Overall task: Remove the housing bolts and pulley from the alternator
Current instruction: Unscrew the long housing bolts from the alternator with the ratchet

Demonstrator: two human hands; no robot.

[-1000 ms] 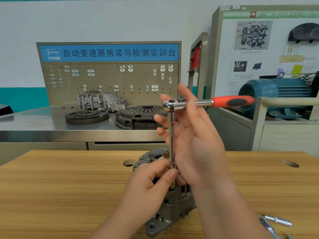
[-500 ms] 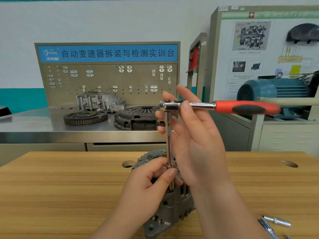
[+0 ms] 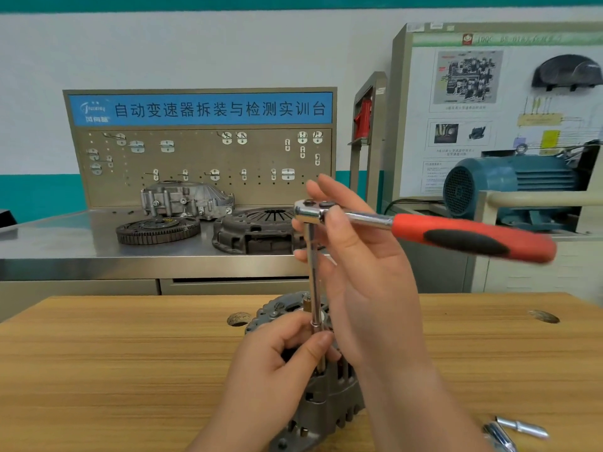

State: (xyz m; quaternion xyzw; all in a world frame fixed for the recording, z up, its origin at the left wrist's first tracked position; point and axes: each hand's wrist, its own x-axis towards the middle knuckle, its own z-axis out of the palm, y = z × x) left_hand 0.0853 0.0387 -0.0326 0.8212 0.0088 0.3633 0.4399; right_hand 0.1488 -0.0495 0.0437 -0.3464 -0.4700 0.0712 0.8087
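A grey alternator (image 3: 329,399) stands on the wooden table (image 3: 114,370) right in front of me. A chrome extension bar (image 3: 312,278) rises upright from it to a ratchet with a red and black handle (image 3: 463,238) that points right. My left hand (image 3: 270,370) grips the bottom of the bar against the alternator's top, thumb across it. My right hand (image 3: 368,288) pinches the ratchet's head between thumb and raised fingers. The socket and the bolt are hidden under my left hand.
Loose chrome tool pieces (image 3: 518,430) lie on the table at the bottom right. The tabletop has two round holes (image 3: 238,319). Behind is a steel bench (image 3: 65,243) with a flywheel (image 3: 158,230), a clutch cover (image 3: 254,230) and a pegboard. A blue motor (image 3: 509,187) stands at the right.
The ratchet handle has swung from pointing right toward me and lower in view. Both hands keep their hold and the alternator has not moved.
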